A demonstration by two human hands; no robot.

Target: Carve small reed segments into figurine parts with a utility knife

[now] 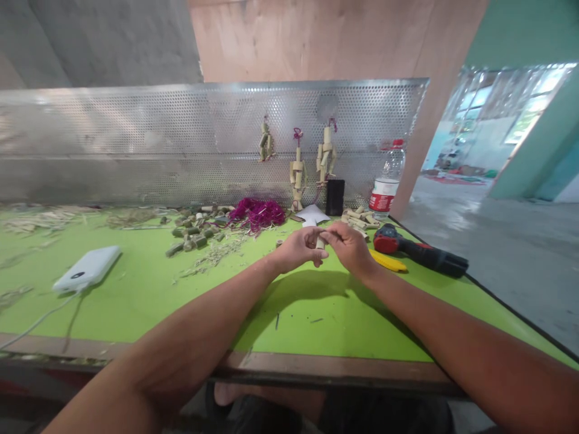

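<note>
Above the green tabletop, my left hand (298, 249) is closed around a short pale bamboo tube (321, 242). My right hand (347, 244) pinches at the tube's upper end, its fingertips meeting those of the left. Whether a thread or another small part is also between the fingers is too small to make out. Just behind the hands lies a white paper-like piece (312, 214). A yellow-handled cutter (388, 260) rests beside my right wrist, next to a red and black power drill (420, 252).
Cut bamboo pieces (193, 236) and tangled purple cord (257, 214) lie at the back. Jointed bamboo figures (326, 157) hang on the perforated metal panel (181, 132). A bottle (386, 184) and black block (335, 197) stand right; a white power bank (88, 268) lies left.
</note>
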